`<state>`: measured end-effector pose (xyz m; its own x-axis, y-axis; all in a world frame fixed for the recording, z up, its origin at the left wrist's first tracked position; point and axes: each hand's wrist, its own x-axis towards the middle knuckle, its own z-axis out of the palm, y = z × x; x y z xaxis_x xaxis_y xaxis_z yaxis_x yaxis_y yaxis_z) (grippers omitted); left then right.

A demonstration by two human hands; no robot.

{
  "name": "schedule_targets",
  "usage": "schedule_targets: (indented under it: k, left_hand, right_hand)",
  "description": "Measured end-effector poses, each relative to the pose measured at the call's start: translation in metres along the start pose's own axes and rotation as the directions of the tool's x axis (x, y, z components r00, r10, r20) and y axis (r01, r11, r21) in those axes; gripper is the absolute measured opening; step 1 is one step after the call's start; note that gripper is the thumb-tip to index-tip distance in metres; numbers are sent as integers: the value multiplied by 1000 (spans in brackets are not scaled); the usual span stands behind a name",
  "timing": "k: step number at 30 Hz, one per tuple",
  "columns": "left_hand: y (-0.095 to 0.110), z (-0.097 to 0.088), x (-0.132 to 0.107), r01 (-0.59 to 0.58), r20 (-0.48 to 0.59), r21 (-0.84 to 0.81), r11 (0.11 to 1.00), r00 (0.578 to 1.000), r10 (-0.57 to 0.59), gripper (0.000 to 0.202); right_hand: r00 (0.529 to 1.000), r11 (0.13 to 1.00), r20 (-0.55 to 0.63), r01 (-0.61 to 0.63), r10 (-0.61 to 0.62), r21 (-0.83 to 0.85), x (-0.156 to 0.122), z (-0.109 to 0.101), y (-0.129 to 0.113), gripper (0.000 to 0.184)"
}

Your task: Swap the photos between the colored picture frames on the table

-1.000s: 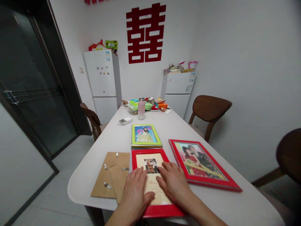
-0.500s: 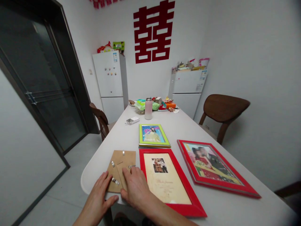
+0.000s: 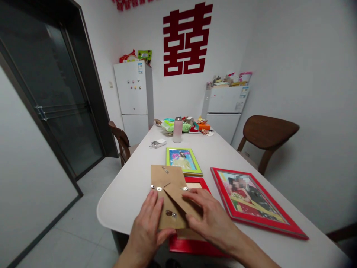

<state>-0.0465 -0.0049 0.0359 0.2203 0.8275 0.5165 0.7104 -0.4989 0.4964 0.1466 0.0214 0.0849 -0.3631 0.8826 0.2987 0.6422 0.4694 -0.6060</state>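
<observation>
A brown photo frame backing board [image 3: 164, 175] with metal clips and a hinged stand flap lies over the near-left part of a red picture frame [image 3: 192, 247]. My left hand [image 3: 146, 223] grips the board's left edge, fingers on its face and thumb near the bottom corner. With my right hand [image 3: 208, 214] I hold the flap side at the right, fingers over it and thumb below; the flap stands a little away from the board. Most of the red frame's inside is hidden. Just beyond the board is a green picture frame [image 3: 192, 172], its near-left corner covered.
Another red picture frame [image 3: 267, 225] lies to the right on the white table [image 3: 125, 197]. Farther back are a small silver device [image 3: 158, 143], a pink bottle [image 3: 177, 130] and a heap of packets [image 3: 169, 125]. Brown chairs [image 3: 269, 130] flank the table.
Both hands have carried the backing board to the right, from the bare tabletop to over the red frame. The stand flap now sticks out farther. The view has shifted slightly.
</observation>
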Motion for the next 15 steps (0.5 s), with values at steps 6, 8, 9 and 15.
schedule_targets:
  k: [6,8,9,15]
  left_hand:
    - [17,66,1,-55,187,156,986,982,25,78]
    - [20,69,4,-59,264,196,979,964,5,72]
    - [21,67,7,-49,302,213,976,953,-18,68]
    - [30,47,17,60,466,210,976,872,-153,52]
  right_hand:
    - [977,976,105,-173,187,-135,-31,-10,51,38]
    - [972,971,115,-185,203,-149,-34,-7,59,39]
    - [973,972,117,-180,199,-150,-35,-5,62,40]
    - [988,977,76,-123,137,-172,-39,1,68,39]
